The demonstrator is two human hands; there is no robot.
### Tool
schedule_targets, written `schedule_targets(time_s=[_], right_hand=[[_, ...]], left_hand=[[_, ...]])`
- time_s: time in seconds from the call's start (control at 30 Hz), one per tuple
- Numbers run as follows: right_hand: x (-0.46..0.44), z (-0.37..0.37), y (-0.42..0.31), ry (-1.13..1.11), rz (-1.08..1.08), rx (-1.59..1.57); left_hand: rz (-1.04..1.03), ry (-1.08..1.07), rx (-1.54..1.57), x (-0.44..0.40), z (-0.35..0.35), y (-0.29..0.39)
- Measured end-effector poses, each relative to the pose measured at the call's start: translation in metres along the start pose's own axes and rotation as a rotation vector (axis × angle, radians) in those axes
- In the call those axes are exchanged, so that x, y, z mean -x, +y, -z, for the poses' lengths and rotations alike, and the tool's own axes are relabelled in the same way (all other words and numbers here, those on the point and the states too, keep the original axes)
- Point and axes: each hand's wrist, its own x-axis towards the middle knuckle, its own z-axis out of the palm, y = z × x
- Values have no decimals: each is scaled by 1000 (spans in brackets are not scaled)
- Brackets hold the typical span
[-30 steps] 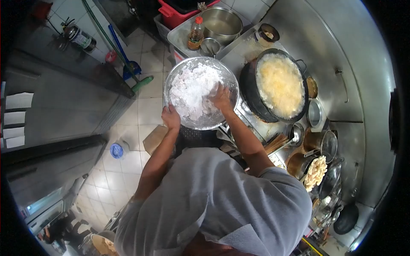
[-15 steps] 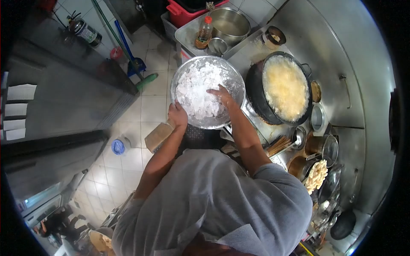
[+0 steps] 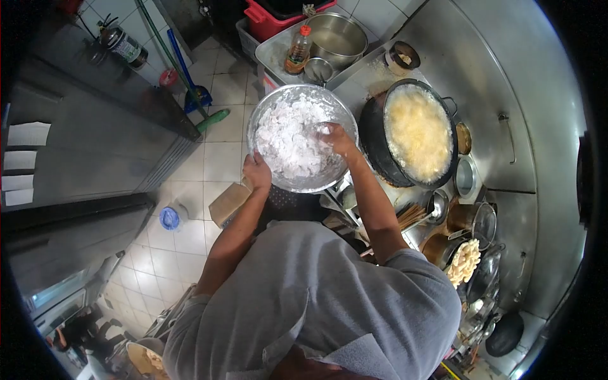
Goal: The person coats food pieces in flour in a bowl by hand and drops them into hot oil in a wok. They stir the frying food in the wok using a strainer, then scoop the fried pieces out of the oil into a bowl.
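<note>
A wide metal bowl holds a heap of white, flour-coated pieces; what lies under the coating cannot be made out. My left hand is closed on the bowl's near left rim. Inside the bowl, at its right side, my right hand has its fingers curled into the floury pieces, with some white stuff against the fingertips. Right of the bowl sits a big black wok full of pale yellow, foaming oil.
Behind the bowl are a metal pot, a red-capped bottle and a small strainer. A ladle, chopsticks and a strainer of pale fried pieces are at the right. A broom stands left.
My right hand has gone from spread fingers over the flour to curled fingers among the pieces. My left hand stays on the rim. The view has shifted slightly.
</note>
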Motion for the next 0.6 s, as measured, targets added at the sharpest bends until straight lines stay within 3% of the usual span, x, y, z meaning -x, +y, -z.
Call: schedule_targets(time_s=[0.03, 0.13, 0.2, 0.23, 0.3, 0.33, 0.4, 0.43, 0.53, 0.6], right_hand=[[-4, 1, 9, -1, 3, 2], [-17, -6, 47, 157, 266, 469], [-28, -17, 68, 108, 0, -13], [-29, -27, 63, 108, 1, -13], [-31, -48, 53, 79, -52, 552], [-26, -44, 40, 80, -53, 551], [-18, -29, 23, -55, -208, -51], [-20, -26, 24, 74, -70, 131], [-1, -3, -15, 51, -59, 140], [-5, 2, 0, -7, -63, -35]], left_hand=[[-4, 1, -14, -1, -1, 1], [-18, 38, 24, 1, 2, 7], [18, 9, 41, 3, 8, 15], [52, -20, 58, 3, 9, 17], [41, -11, 45, 3, 10, 20], [30, -3, 30, 3, 10, 19], [56, -24, 23, 3, 10, 18], [82, -41, 19, 1, 10, 17], [23, -12, 72, 1, 7, 11], [21, -15, 69, 2, 4, 8]])
